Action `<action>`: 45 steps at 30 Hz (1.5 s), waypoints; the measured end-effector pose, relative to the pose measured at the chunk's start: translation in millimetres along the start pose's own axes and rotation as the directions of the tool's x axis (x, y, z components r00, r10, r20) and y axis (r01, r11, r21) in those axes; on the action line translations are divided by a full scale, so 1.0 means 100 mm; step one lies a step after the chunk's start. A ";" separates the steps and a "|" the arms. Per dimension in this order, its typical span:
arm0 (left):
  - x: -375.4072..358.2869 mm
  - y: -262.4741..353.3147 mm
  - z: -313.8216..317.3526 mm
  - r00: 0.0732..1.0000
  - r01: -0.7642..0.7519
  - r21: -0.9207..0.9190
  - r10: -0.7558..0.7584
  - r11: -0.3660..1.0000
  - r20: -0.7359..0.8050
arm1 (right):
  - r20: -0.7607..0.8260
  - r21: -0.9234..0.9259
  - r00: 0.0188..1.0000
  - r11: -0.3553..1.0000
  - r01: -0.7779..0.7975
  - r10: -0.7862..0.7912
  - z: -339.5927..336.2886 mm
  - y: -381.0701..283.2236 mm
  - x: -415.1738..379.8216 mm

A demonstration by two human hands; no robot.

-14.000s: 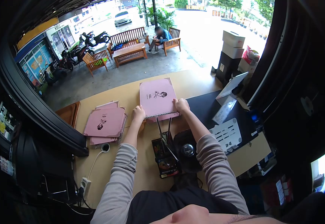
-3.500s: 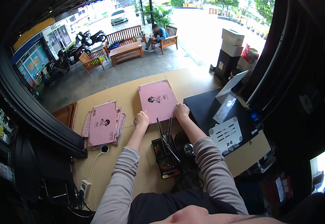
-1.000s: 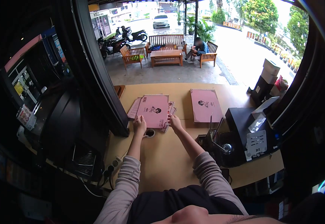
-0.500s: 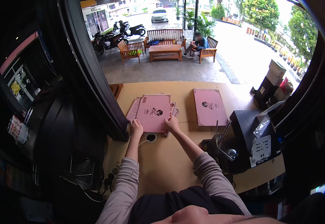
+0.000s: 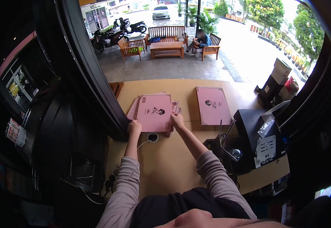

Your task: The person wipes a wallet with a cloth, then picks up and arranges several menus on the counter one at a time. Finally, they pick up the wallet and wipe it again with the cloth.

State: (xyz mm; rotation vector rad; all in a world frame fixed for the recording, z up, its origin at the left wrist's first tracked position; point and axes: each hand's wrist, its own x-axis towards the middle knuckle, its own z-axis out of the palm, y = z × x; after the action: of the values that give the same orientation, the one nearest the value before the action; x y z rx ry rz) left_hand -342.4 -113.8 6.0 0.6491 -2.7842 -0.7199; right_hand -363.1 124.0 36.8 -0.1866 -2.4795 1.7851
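Observation:
A pink menu [image 5: 155, 123] with a dark figure drawing lies on top of a loose pile of similar menus [image 5: 132, 110] on the wooden counter. The lower ones stick out unevenly at both sides. My left hand [image 5: 134, 126] is at the pile's near left corner, its fingers curled at the edge. On the opposite side, my right hand [image 5: 178, 121] pinches the right edge, thumb beside the top menu. How many menus each hand grips is hidden. To the right, a second pink menu stack [image 5: 214, 108] lies neatly squared, with neither hand on it.
A round cable hole [image 5: 152, 137] with a white cable sits just below the pile. A black holder [image 5: 226, 148] and a dark machine [image 5: 255, 131] stand on the counter's right. A dark post [image 5: 93, 83] borders its left. Beyond, a person [image 5: 202, 40] sits near a wooden table [image 5: 167, 48].
My hands have shifted slightly apart, the left one leftward and the right one farther up the menu's right edge. The view has tilted a little; the second stack stays put.

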 end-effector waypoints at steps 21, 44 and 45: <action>-0.36 0.06 0.10 0.998 -0.046 -0.085 0.042 0.995 -0.042 | 0.014 -0.306 0.998 0.950 0.061 -0.060 -0.05 0.30 -0.26; -0.61 0.25 0.25 0.993 -0.120 -0.093 0.120 0.988 -0.011 | -0.058 -0.391 0.991 0.916 0.087 -0.119 -0.63 0.32 -0.54; -0.77 0.42 0.03 0.995 -0.097 -0.066 0.098 0.993 0.012 | -0.071 -0.392 0.989 0.915 0.091 -0.129 -0.67 0.31 -0.53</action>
State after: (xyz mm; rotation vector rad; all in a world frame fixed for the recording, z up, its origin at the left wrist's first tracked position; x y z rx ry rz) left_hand -290.4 -43.6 18.3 0.4941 -2.7706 -0.7949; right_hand -300.0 188.9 29.3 -0.1476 -2.6856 1.1955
